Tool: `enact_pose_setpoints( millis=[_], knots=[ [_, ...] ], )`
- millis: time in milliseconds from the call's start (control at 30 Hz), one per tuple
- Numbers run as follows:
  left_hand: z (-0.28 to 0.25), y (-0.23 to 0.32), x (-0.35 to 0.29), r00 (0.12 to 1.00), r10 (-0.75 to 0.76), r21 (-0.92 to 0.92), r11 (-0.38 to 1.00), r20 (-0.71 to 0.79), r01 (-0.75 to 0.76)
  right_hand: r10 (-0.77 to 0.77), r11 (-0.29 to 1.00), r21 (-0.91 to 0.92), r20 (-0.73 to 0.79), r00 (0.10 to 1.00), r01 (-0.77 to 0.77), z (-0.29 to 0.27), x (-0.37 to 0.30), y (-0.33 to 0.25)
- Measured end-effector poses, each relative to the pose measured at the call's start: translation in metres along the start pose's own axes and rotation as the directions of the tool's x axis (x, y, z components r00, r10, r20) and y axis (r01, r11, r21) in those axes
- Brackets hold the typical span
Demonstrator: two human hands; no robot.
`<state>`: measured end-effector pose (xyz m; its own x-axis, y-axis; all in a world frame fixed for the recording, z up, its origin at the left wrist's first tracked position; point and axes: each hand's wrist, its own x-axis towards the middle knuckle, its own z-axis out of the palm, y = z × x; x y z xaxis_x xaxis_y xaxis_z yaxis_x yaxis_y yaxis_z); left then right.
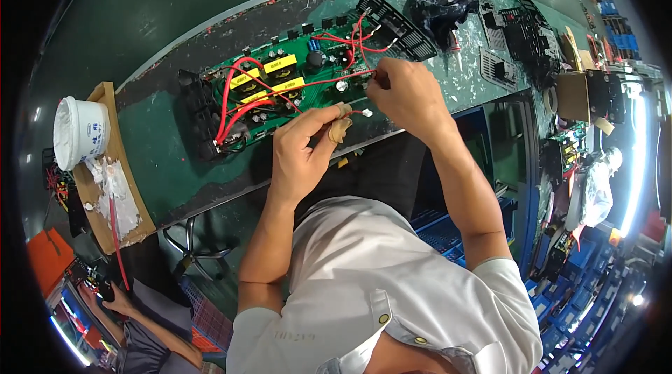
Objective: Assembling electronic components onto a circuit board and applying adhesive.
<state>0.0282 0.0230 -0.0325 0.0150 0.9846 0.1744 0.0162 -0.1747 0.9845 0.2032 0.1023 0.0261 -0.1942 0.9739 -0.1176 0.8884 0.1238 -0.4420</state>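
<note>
A green circuit board [318, 48] with yellow transformers [280, 66], capacitors and thick red cables lies across the bench. A long, thin red wire [325, 81] stretches over it to my right hand [409, 94], whose fingertips are pinched at the wire's end by the board's near edge. My left hand [302, 153] wears tan covers on its thumb and index finger. These fingers close on a short red wire, which ends in a white connector [367, 113] between my hands. Exactly where the left fingertips grip is partly hidden.
Black slotted panels [397, 26] and a crumpled black bag [442, 9] lie beyond the board to the right. A white tub [82, 132] sits in a cardboard tray [143, 223] at left. Another person's hands [120, 300] work at lower left. Blue bins [577, 290] stand far right.
</note>
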Motion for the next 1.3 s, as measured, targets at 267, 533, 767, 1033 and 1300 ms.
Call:
enact_pose_setpoints(
  millis=[267,533,767,1033,1300],
  knots=[
    [0.003,0.004,0.002,0.997,0.079,0.048,0.996,-0.001,-0.079,-0.06,0.995,-0.072,0.026,0.998,0.062,0.005,0.007,0.004],
    [-0.013,0.039,0.018,0.903,0.375,0.515,0.742,0.211,-0.429,0.039,0.923,0.361,0.254,0.966,-0.133,-0.053,-0.012,0.011],
    [-0.011,0.055,0.035,0.832,0.435,0.585,0.594,0.344,-0.553,-0.287,0.584,0.774,0.48,0.829,-0.246,-0.015,-0.034,0.009],
    [0.0,0.028,0.0,0.987,-0.152,-0.251,0.959,-0.06,0.132,-0.125,0.053,0.922,0.387,0.914,-0.383,0.013,-0.036,0.009],
    [0.002,0.021,0.0,0.98,-0.201,-0.282,0.94,0.003,0.193,-0.121,0.238,0.943,0.265,0.957,-0.232,0.02,-0.047,0.008]
  ],
)
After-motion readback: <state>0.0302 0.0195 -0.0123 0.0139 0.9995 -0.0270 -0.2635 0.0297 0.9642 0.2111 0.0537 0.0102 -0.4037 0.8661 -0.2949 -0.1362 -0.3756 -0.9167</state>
